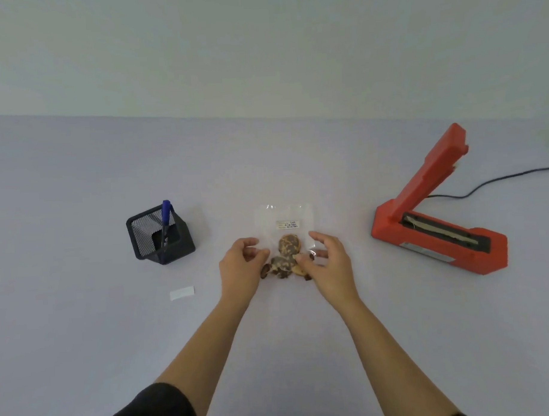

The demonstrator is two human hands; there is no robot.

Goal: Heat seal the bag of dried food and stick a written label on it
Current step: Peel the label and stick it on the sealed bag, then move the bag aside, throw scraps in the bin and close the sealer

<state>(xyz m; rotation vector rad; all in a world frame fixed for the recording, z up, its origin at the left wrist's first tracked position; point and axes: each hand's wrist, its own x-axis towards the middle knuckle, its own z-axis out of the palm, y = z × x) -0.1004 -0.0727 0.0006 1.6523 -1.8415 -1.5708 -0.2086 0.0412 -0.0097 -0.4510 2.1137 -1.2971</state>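
A clear plastic bag (284, 213) lies flat on the table in the middle of the head view. Brown dried food slices (288, 243) sit in its lower half. A small white label (288, 225) with blue handwriting is stuck on its upper half. My left hand (241, 265) rests at the bag's lower left edge with its fingers loosely curled and apart. My right hand (331, 262) is spread over the lower right corner, its thumb touching the food through the plastic. Neither hand clearly grips the bag.
A red heat sealer (436, 233) stands at the right with its arm raised, its black cord (499, 181) trailing off right. A black mesh holder (160, 239) with a blue pen (166, 218) stands at the left. A white paper strip (182, 293) lies in front of it.
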